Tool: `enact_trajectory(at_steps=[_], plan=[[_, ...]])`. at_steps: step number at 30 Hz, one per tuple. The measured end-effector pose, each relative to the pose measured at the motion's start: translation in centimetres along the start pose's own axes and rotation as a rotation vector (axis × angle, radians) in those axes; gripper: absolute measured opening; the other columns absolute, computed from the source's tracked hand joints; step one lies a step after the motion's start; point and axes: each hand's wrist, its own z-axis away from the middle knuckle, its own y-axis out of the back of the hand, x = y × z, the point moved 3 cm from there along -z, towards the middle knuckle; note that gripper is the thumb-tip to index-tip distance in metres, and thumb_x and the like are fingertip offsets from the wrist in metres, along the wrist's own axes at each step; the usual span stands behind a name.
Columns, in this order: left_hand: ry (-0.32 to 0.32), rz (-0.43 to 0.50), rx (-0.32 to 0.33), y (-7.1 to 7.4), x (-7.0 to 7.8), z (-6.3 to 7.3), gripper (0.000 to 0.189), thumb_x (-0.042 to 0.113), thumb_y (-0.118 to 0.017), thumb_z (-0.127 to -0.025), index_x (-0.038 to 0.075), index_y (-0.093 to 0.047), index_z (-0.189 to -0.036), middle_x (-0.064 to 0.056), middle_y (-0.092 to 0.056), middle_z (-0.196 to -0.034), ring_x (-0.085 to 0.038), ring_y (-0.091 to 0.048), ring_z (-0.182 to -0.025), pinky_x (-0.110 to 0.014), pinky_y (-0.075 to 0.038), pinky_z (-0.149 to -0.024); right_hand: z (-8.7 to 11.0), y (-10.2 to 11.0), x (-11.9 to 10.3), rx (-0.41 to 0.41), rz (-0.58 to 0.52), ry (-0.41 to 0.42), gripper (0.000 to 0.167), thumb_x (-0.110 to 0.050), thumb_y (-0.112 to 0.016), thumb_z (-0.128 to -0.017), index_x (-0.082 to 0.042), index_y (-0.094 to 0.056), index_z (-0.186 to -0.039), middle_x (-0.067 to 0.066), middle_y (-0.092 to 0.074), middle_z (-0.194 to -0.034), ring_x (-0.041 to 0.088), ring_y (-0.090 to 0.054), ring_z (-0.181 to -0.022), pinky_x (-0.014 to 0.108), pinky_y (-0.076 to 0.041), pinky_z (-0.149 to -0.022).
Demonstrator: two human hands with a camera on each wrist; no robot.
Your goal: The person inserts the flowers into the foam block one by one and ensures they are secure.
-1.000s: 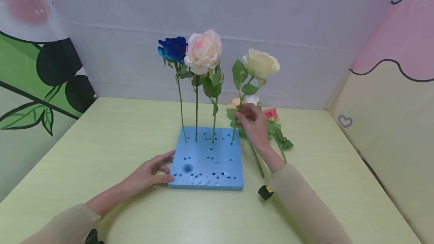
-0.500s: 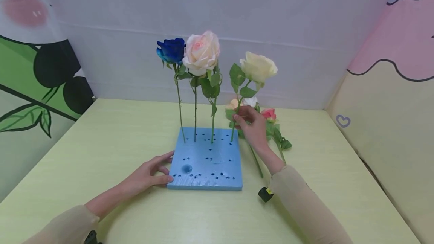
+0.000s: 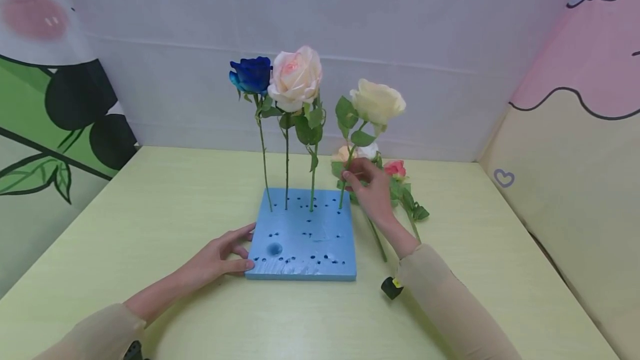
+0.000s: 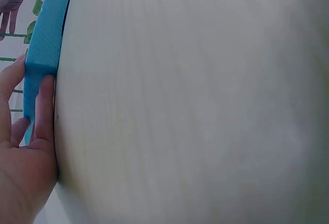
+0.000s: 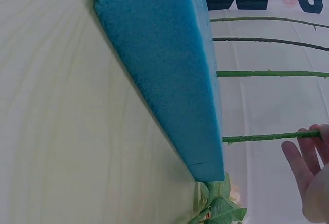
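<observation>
Cream-white, green-stemmed rose (image 3: 378, 101) now sits slightly nearer eight o'clock, stem pinched by right hand (image 3: 371, 188). Left hand (image 3: 222, 253), fingers apart, touches holed blue foam block's (image 3: 292, 226) nine-o'clock edge.

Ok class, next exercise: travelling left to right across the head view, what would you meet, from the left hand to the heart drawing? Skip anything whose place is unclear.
Left hand → blue rose → pale pink rose → cream rose → heart drawing
</observation>
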Motion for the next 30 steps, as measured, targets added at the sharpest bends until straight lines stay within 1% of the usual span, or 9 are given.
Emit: enact_trajectory(at_steps=[2,8,11,14,18,20,23,26,30], plan=[[0.001,0.003,-0.002,0.0,0.02,0.0,0.085,0.029,-0.075,-0.088,0.017,-0.027,-0.157,-0.019,-0.041,-0.149,-0.019,-0.06,-0.105,-0.021,-0.057,-0.082,0.07,-0.05,0.06,-0.002,0.005,0.001,0.017,-0.004,-0.066,-0.092,0.001,-0.065,-0.109,0.023,-0.069,-0.103,0.047,-0.067,-0.094,0.049,-0.059,-0.075],[-0.002,0.01,-0.005,0.02,0.05,0.0,0.085,0.029,-0.075,-0.088,0.017,-0.028,-0.157,-0.019,-0.041,-0.149,-0.018,-0.06,-0.105,-0.022,-0.057,-0.082,0.31,-0.21,0.51,-0.007,0.028,0.005,0.016,-0.004,-0.065,-0.093,0.001,-0.065,-0.108,0.023,-0.07,-0.103,0.049,-0.067,-0.095,0.048,-0.06,-0.074],[0.002,0.016,-0.007,0.02,0.03,-0.01,0.085,0.029,-0.075,-0.088,0.017,-0.027,-0.157,-0.019,-0.04,-0.15,-0.019,-0.06,-0.105,-0.023,-0.057,-0.081,0.43,-0.31,0.49,-0.017,0.029,0.017,0.016,-0.004,-0.065,-0.093,0.002,-0.065,-0.108,0.023,-0.07,-0.102,0.049,-0.067,-0.094,0.05,-0.059,-0.074],[0.006,0.013,-0.005,0.01,0.0,-0.03,0.085,0.029,-0.075,-0.088,0.017,-0.027,-0.157,-0.019,-0.04,-0.15,-0.021,-0.06,-0.106,-0.022,-0.057,-0.081,0.44,-0.38,0.49,-0.024,0.034,0.028,0.015,-0.004,-0.065,-0.093,0.002,-0.065,-0.107,0.022,-0.07,-0.101,0.047,-0.068,-0.092,0.051,-0.059,-0.073],[0.006,0.01,-0.004,-0.03,0.01,-0.03,0.084,0.029,-0.075,-0.088,0.017,-0.028,-0.157,-0.019,-0.04,-0.149,-0.02,-0.06,-0.106,-0.022,-0.057,-0.082,0.42,-0.36,0.59,-0.025,0.03,0.022,0.015,-0.005,-0.065,-0.094,0.002,-0.064,-0.107,0.023,-0.069,-0.101,0.046,-0.069,-0.092,0.052,-0.059,-0.074],[0.005,0.009,-0.004,-0.05,0.03,-0.02,0.084,0.029,-0.075,-0.088,0.017,-0.028,-0.157,-0.019,-0.041,-0.149,-0.019,-0.06,-0.106,-0.022,-0.057,-0.082,0.45,-0.34,0.59,-0.027,0.02,0.019,0.015,-0.005,-0.065,-0.094,0.002,-0.064,-0.107,0.024,-0.069,-0.101,0.049,-0.067,-0.094,0.054,-0.058,-0.075],[0.007,0.01,-0.003,-0.08,0.05,-0.01,0.084,0.029,-0.075,-0.088,0.017,-0.028,-0.157,-0.019,-0.04,-0.15,-0.02,-0.06,-0.106,-0.022,-0.057,-0.082,0.47,-0.26,0.59,-0.027,0.031,0.016,0.016,-0.006,-0.065,-0.094,0.002,-0.064,-0.108,0.024,-0.069,-0.102,0.048,-0.068,-0.094,0.053,-0.058,-0.075],[0.008,0.011,-0.004,-0.09,0.06,0.0,0.084,0.029,-0.075,-0.088,0.017,-0.028,-0.157,-0.019,-0.04,-0.15,-0.021,-0.06,-0.106,-0.022,-0.057,-0.081,0.45,-0.09,0.58,-0.02,0.058,0.021,0.018,-0.007,-0.066,-0.093,0.001,-0.066,-0.109,0.022,-0.071,-0.103,0.045,-0.069,-0.093,0.047,-0.059,-0.075],[0.006,0.002,0.0,-0.06,0.12,0.01,0.085,0.03,-0.075,-0.088,0.017,-0.027,-0.157,-0.018,-0.04,-0.15,-0.022,-0.06,-0.107,-0.022,-0.057,-0.081,0.4,0.2,0.37,-0.012,0.112,0.033,0.019,-0.011,-0.068,-0.092,-0.001,-0.068,-0.109,0.018,-0.073,-0.102,0.036,-0.071,-0.091,0.029,-0.06,-0.073]])
